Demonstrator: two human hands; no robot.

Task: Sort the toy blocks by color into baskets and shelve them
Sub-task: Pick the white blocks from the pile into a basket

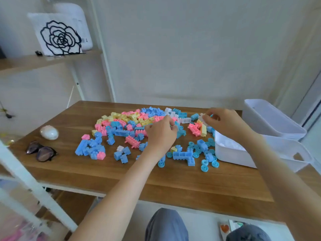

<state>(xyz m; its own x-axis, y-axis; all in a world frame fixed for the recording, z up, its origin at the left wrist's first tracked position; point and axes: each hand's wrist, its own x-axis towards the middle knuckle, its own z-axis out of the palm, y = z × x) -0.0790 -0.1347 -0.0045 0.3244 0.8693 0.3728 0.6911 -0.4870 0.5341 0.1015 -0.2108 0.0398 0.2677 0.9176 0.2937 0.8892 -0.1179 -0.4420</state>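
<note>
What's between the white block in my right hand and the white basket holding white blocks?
Nothing visible blocks it. The right hand pinches the white block over the table, and the white basket sits open-topped close beside it. Only a pink and yellow block cluster lies low on the table between them.
</note>
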